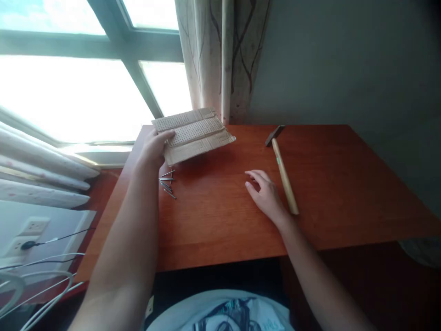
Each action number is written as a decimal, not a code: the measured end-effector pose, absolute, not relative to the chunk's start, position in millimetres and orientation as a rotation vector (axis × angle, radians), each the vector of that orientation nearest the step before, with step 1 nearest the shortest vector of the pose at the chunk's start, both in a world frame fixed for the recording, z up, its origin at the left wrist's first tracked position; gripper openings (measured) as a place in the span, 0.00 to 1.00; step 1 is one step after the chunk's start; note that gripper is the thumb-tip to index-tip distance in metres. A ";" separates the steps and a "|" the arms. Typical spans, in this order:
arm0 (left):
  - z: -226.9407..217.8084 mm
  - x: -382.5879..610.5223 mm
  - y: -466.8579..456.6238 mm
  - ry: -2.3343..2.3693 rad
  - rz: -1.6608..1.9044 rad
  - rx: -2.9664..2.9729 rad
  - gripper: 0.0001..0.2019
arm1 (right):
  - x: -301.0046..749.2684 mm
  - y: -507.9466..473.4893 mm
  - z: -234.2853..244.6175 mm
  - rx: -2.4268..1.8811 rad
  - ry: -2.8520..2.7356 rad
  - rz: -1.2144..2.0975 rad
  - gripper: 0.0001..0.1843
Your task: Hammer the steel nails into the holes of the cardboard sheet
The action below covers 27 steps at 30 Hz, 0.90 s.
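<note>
My left hand grips the left end of a stack of corrugated cardboard pieces and holds it lifted and tilted over the far left of the reddish wooden table. Several steel nails lie on the table just under that hand. My right hand rests flat on the table with fingers spread and nothing in it. Right beside it lies a hammer with a pale wooden handle and a dark head that points to the far edge.
A patterned curtain hangs behind the table beside a bright window. Wall sockets and white cables are at the lower left. The table's near edge runs just in front of my body.
</note>
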<state>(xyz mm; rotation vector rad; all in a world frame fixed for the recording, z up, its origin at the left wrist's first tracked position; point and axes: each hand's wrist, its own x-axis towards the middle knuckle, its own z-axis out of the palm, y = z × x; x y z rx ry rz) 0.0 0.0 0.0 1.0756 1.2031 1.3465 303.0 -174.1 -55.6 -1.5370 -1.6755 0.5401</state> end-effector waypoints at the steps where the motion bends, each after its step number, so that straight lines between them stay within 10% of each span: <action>1: 0.2 3.3 -2.5 1.199 1.317 1.078 0.16 | 303.2 -175.2 -52.7 -1.526 -1.659 0.570 0.17; 13: -0.4 40.2 -66.2 1.080 1.071 1.100 0.21 | 313.3 -184.3 25.5 -1.431 -1.576 0.312 0.12; 27: 3.5 49.2 -140.6 1.035 0.979 0.970 0.22 | 320.5 -187.4 -14.5 -1.595 -1.285 0.813 0.30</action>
